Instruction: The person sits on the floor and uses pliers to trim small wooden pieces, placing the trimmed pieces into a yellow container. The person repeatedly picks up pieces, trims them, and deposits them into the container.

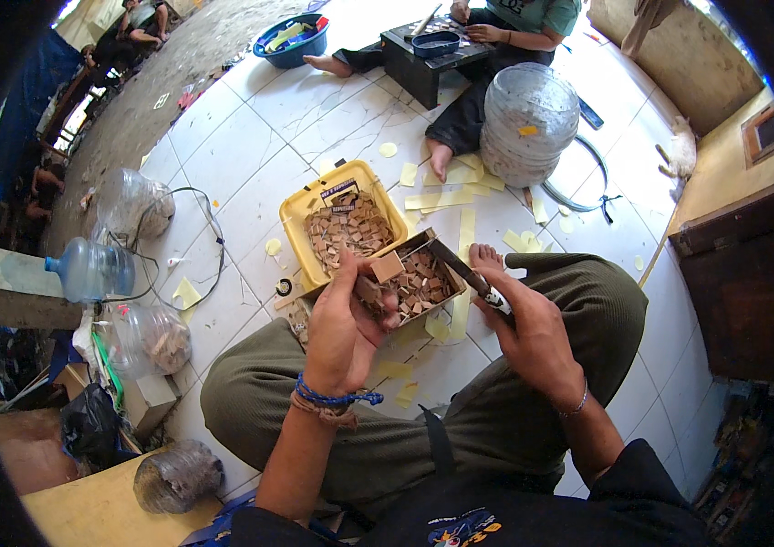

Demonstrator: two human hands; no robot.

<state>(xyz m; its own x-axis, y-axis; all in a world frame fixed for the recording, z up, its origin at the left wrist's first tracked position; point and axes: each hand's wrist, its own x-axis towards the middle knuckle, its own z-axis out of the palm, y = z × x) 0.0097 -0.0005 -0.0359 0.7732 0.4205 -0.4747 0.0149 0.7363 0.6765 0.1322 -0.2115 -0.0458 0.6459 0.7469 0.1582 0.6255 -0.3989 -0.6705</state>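
My left hand [339, 319] is closed around several small brown square pieces, and one flat brown square [388, 266] shows at its fingertips. It is over the near left side of a box [449, 298] of similar brown pieces. My right hand [535, 326] grips a knife-like tool [466, 270] with a long dark blade, which points up and left across the box's right side. Touching the box on its far left is a yellow tub [294, 211] with many small brown pieces and dark printed labels inside. The palm side of my left hand is partly hidden.
Yellow paper scraps [437, 199] lie on the white tiled floor [254, 173]. Across from me, a person sits at a low black table [419, 77], beside a large clear plastic container [531, 123]. A blue basin [291, 56] stands far left; plastic bottles [99, 270] line the left side.
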